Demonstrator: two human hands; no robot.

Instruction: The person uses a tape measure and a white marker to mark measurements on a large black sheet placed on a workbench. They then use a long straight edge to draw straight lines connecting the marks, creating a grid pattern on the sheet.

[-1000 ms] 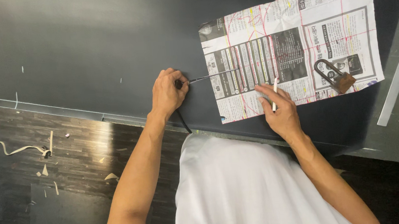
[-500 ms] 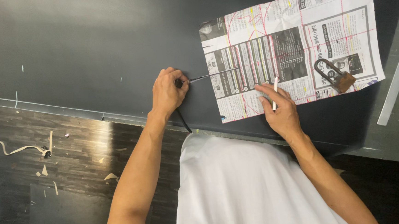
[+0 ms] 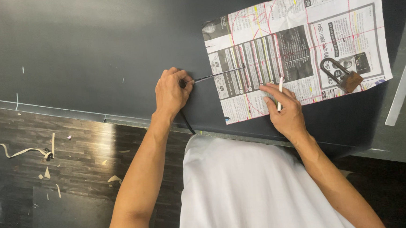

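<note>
One dark surface (image 3: 91, 50) carried one sheet of newspaper (image 3: 297, 42), the landmark here. On the newspaper's right part lay one rusty padlock (image 3: 342, 76). Two hands worked at the newspaper's near-left side. The left hand (image 3: 171, 92), just left of the sheet, had its grip closed around one thin dark tool (image 3: 217, 74), whose tip reached onto the newspaper's left edge. The right hand (image 3: 285, 113) rested on the newspaper's near edge, its grip pinching one small white stick (image 3: 279, 91) between the fingers.
</note>
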